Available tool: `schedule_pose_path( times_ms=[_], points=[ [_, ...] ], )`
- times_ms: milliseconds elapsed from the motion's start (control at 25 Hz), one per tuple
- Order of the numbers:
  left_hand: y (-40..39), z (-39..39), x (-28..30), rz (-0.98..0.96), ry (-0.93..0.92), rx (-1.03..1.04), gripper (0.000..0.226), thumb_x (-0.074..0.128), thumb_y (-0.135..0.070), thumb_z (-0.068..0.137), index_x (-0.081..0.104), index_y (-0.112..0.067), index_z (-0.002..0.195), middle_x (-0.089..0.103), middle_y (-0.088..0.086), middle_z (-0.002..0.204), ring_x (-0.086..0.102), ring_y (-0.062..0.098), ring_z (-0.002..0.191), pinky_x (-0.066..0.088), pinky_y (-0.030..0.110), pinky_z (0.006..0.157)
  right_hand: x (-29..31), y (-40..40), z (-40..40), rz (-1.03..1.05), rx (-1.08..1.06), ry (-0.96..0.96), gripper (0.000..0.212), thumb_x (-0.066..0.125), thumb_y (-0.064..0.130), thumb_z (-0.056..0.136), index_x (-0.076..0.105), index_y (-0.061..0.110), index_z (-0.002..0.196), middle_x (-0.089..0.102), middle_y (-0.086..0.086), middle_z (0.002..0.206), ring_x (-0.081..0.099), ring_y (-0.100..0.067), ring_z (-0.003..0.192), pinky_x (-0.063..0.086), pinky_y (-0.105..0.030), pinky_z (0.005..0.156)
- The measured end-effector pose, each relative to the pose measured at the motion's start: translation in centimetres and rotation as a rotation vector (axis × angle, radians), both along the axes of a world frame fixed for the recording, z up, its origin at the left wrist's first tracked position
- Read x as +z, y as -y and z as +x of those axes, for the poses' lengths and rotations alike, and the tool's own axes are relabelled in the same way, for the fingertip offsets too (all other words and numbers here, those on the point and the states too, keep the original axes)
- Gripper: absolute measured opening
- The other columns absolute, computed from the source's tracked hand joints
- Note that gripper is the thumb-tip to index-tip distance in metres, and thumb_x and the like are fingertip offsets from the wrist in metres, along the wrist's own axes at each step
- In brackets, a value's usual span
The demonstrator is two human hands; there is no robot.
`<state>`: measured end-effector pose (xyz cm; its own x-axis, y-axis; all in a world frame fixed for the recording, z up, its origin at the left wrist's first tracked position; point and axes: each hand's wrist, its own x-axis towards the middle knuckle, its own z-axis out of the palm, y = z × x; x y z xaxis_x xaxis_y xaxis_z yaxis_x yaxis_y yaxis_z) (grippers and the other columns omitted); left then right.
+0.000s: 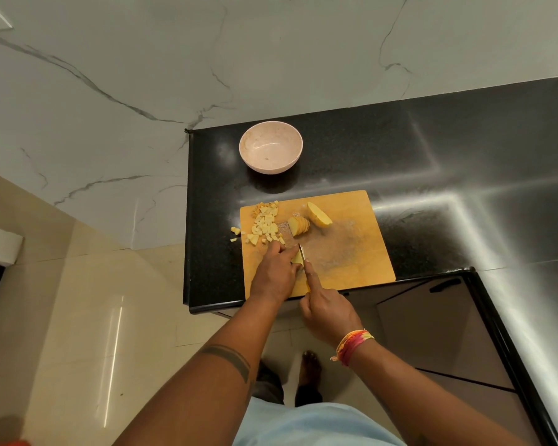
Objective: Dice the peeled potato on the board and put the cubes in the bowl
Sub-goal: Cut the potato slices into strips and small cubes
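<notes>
both hands are at work at six o'clock on the rectangular orange-brown wooden cutting board [361, 252]. my left hand [273, 275] lies knuckles up with its fingertips curled down, pinning a small pale yellow potato piece [297, 259] against the wood. my right hand [327, 312], a pink and orange thread band [351, 346] on its wrist, is wrapped round the handle of a small thin-bladed kitchen knife [302, 254], forefinger stretched along the top; the handle is mostly hidden in my fist, and the blade stands just at the three o'clock side of the pinned piece, touching it.

toward ten o'clock on the board sits a heap of small pale yellow potato cubes [264, 225], and a few stray cubes [236, 233] have spilled off the nine o'clock edge onto the glossy black speckled stone counter [432, 149]. near the board's centre, just beside the heap, a fanned stack of round potato slices [298, 226] leans, and at its two o'clock side rests an uncut peeled potato half [319, 214].

beyond the board at twelve o'clock, well apart from it, stands the round pale pink speckled bowl [270, 151] with no cubes in it.
</notes>
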<state>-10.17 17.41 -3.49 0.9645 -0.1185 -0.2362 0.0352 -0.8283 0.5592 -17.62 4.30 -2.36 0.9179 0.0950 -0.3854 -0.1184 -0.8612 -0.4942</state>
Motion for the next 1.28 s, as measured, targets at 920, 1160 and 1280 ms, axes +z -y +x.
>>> schedule_pose_path(
  times_ms=[920,1160,1280],
  points=[
    [0.2,-0.2,-1.1,0.011,0.040,0.005,0.040,0.064,-0.022,0.100,0.060,-0.016,0.139,0.048,0.003,0.128,0.057,0.018,0.114,0.051,0.034,0.100,1.1,-0.4,-4.0,-0.043,0.022,-0.128,0.081,0.035,0.028,0.099,-0.017,0.027,0.160,0.062,-0.003,0.070,0.058,-0.022,0.057,0.041,-0.031,0.050],
    [0.1,-0.6,-0.8,0.042,0.062,-0.002,0.037,0.059,-0.019,0.102,0.061,-0.014,0.138,0.050,0.004,0.132,0.057,0.021,0.117,0.050,0.033,0.100,1.6,-0.6,-2.6,-0.026,-0.016,-0.051,0.079,0.037,0.028,0.098,-0.010,0.027,0.162,0.060,-0.001,0.066,0.056,-0.021,0.055,0.047,-0.036,0.054],
    [0.1,-0.5,-0.5,0.057,0.069,-0.018,0.037,0.059,-0.018,0.101,0.060,-0.013,0.138,0.051,0.005,0.131,0.058,0.022,0.115,0.050,0.032,0.098,1.4,-1.4,-1.2,-0.032,0.002,-0.029,0.077,0.036,0.029,0.099,-0.008,0.025,0.162,0.059,-0.003,0.068,0.056,-0.023,0.058,0.044,-0.037,0.054]
  ],
)
